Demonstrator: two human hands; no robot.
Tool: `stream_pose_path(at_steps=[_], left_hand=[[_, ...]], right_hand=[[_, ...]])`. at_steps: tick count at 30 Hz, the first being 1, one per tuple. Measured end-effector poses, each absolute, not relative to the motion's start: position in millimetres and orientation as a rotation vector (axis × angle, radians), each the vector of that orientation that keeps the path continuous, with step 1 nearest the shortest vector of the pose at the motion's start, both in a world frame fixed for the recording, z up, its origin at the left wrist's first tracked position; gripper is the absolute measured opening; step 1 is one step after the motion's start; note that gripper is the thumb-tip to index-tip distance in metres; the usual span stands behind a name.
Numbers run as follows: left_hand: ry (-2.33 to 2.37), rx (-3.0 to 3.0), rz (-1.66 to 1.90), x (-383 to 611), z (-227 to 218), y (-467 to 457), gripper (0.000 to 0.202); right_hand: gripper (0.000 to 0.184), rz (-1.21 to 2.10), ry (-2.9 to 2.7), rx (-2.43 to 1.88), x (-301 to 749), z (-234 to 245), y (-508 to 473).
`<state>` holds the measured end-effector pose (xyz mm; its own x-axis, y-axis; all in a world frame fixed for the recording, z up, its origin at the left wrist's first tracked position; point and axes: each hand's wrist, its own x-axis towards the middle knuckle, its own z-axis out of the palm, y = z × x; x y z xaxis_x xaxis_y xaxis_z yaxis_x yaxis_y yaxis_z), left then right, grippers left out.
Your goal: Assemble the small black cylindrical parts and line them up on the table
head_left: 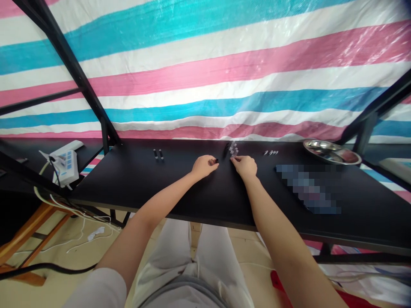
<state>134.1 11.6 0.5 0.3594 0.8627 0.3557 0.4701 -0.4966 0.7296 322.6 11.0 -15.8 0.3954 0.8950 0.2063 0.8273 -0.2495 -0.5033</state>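
Note:
Both my hands rest on a black table (pixel 180 188) near its far edge. My left hand (pixel 204 165) is closed in a pinch on a small dark piece (pixel 216 161). My right hand (pixel 245 165) is closed too, its fingertips pinching something tiny that I cannot make out, right below a cluster of small clear and dark pieces (pixel 232 149). The two hands are a short gap apart.
Two small dark pieces (pixel 158 155) stand to the left, several more (pixel 270 152) to the right. A metal bowl (pixel 330 151) sits at the far right, a blurred patch (pixel 310 187) near it. A white power strip (pixel 66 164) with cables lies on the left. Black frame posts rise at both sides before a striped tarp.

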Motion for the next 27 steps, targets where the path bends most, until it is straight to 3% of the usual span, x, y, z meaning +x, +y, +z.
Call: stream_pose_path(at_steps=[14, 27], left_hand=[[1.609, 2.118, 0.746, 197, 4, 42, 0.016], [1.644, 2.186, 0.625, 199, -2, 48, 0.024]], right_hand=[[0.035, 0.267, -1.518, -2.199, 320, -2, 4], [0.025, 0.278, -1.448, -2.149, 322, -5, 8]])
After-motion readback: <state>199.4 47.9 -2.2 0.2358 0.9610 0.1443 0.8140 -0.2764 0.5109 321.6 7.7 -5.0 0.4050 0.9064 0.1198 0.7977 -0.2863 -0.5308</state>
